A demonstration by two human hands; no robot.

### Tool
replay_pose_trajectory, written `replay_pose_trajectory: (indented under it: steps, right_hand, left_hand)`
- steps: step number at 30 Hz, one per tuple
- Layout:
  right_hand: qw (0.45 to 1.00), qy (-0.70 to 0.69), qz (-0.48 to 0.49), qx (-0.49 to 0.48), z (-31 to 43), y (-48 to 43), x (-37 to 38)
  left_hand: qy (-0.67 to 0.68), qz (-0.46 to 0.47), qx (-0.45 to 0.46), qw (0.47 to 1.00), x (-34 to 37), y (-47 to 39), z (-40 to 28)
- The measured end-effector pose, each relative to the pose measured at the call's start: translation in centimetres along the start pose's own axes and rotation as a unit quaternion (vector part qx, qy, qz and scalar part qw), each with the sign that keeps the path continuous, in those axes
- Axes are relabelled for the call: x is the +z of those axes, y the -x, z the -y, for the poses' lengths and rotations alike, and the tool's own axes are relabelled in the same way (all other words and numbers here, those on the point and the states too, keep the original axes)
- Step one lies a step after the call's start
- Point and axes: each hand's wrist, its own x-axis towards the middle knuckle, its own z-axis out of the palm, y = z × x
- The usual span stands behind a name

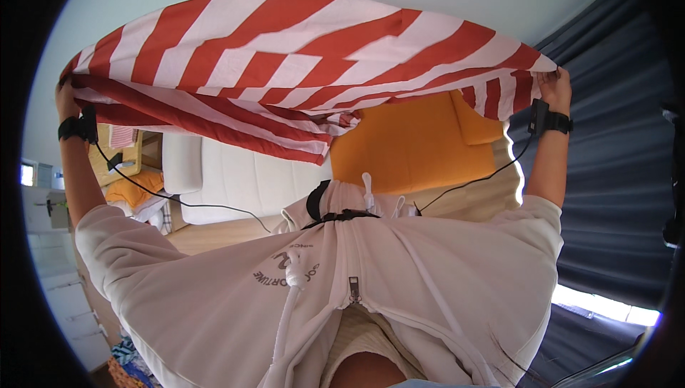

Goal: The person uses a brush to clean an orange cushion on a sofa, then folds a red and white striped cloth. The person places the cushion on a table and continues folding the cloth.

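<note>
A red and white striped cloth (257,45) is stretched wide between my raised hands. At its left end, my left hand (65,96) grips a corner, the fingertips hidden by fabric. My right hand (555,86) pinches the opposite edge at the upper right. The cloth's upper edge bows upward, while a lower fold with a crumpled end hangs towards the middle. Beyond and below it are an orange sofa section (406,147) and a white sofa section (241,179), partly covered from view by the cloth.
Dark curtains (599,174) hang close to my right arm. At the left stand a wooden table (115,166) and an orange cushion (136,187). Black cables run from devices strapped on my left wrist (80,126) and right wrist (546,120). Patterned textiles (128,358) lie at lower left.
</note>
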Motion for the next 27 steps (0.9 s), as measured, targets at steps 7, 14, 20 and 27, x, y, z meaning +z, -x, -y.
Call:
replay_pose_trajectory:
  steps: [7,14,20,27]
  right_hand:
    - [0.999,-0.009,0.005,0.034,-4.7,4.3,-2.3]
    - [0.998,-0.013,0.035,0.053,-9.7,10.7,-2.6]
    - [0.997,-0.024,0.016,0.065,-11.4,14.2,0.2]
    - [0.996,-0.016,0.054,0.074,-10.0,19.2,5.6]
  left_hand:
    - [0.005,0.122,0.000,0.992,2.5,2.4,6.9]
    - [-0.025,0.228,-0.057,0.972,6.7,8.1,17.2]
    - [-0.036,0.259,-0.157,0.952,11.4,12.0,19.6]
    - [-0.058,0.357,-0.209,0.909,16.3,16.0,18.2]
